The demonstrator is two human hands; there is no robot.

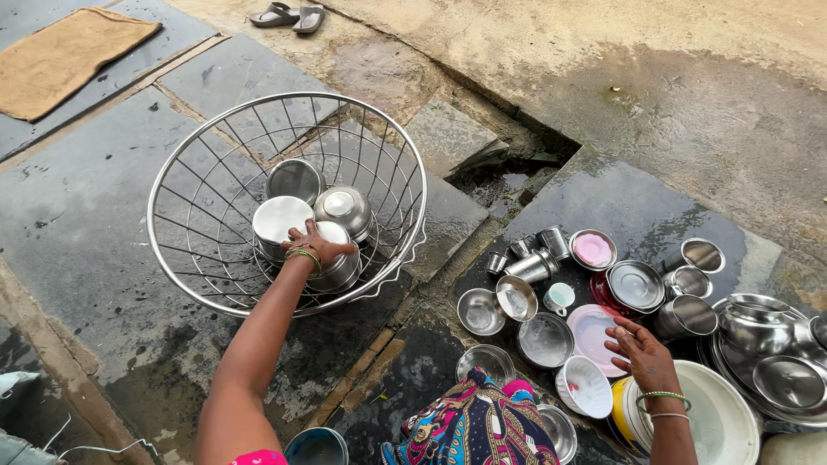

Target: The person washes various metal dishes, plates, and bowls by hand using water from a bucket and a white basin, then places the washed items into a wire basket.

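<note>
Head view, one entry: your left hand (312, 245), fingers spread, palm pressed down on an upturned steel bowl (338, 269) inside the wire basket (164, 185), beside three more upturned steel vessels, mouths down, likely so water drains. Your right hand (636, 343), open and holding nothing, hovers over the pink plate (587, 325) among wet steel cups, bowls and plates crowded on the dark stone slab (620, 202), all within reach. Sandals (289, 15) and burlap mat (60, 56) lie well apart.
</note>
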